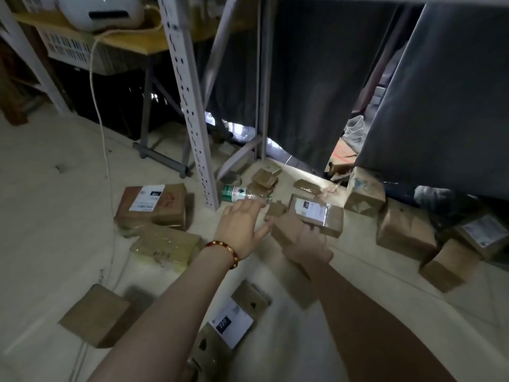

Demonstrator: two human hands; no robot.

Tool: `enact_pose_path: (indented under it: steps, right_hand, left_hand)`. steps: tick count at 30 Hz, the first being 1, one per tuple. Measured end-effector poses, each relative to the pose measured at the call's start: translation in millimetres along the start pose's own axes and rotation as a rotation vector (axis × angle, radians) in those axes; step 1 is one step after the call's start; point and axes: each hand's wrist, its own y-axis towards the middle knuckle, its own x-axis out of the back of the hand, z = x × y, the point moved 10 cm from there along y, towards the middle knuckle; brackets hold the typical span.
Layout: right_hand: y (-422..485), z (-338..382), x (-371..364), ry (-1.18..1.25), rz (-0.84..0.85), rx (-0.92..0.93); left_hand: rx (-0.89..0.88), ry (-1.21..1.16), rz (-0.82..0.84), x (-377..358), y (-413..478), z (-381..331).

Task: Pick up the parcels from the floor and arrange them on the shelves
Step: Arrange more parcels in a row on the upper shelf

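Note:
Several brown cardboard parcels lie scattered on the pale floor. My right hand grips a small plain brown parcel just in front of a labelled parcel. My left hand, with a beaded bracelet on the wrist, is open with fingers spread beside that small parcel, its thumb close to the parcel's left edge. More parcels lie at the left, below that a taped one, near my arms one labelled 220, and at the right.
A white perforated shelf upright stands just beyond my left hand, with a plastic bottle lying at its foot. Grey curtains hang behind. A rope trails down at the left, near a grey table leg. More boxes sit at the right.

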Motion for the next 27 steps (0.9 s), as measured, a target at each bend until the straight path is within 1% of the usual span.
enact_pose_path:
  steps: [3,7,8,10,11,13,15,18,20,22,25,27]
  right_hand:
    - [22.9,-20.0,-28.3,-0.034,0.057,-0.154]
    - [44.6,-49.1,-56.2,0.073,0.066,-0.28]
    - [43.4,-56.2,-62.4,0.079,0.08,-0.286]
    - [40.1,-62.1,-76.7,0.014,0.131,-0.219]
    - [37.0,-63.6,-78.5,-0.066,0.125,-0.184]
    - [33.7,-63.0,-79.5,-0.203,0.062,-0.145]
    - [31.8,-57.7,-78.6,-0.216,0.024,-0.143]
    - [31.5,-60.1,-78.1,-0.109,0.015,-0.216]
    - [27.3,-64.5,-86.1,0.041,0.065,-0.255]
    - [21.3,-61.6,-101.0,0.239,0.147,-0.228]
    - [10.8,-51.5,-111.4,0.374,0.19,-0.176]
    - [3.4,-38.9,-115.1,0.554,0.22,-0.206]
  left_hand:
    - [0.051,-0.068,-0.031,-18.5,-12.8,18.0]
    - [0.126,-0.056,0.036,-43.5,-27.9,44.5]
    - [0.149,-0.065,0.032,-41.1,-28.6,50.3]
    - [0.176,-0.082,-0.005,-29.6,-27.1,57.9]
    - [0.183,-0.082,-0.019,-23.8,-26.1,60.6]
    - [0.193,-0.078,-0.021,-17.0,-24.8,65.3]
    - [0.213,-0.085,-0.015,-15.0,-22.7,71.0]
    - [0.268,-0.116,-0.026,-15.2,-18.4,77.9]
    - [0.279,-0.122,-0.016,-17.9,-16.3,74.1]
    - [0.238,-0.097,0.026,-23.9,-15.1,62.3]
    - [0.202,-0.047,0.114,-35.2,-16.5,52.9]
    - [0.214,-0.018,0.16,-40.6,-18.7,56.9]
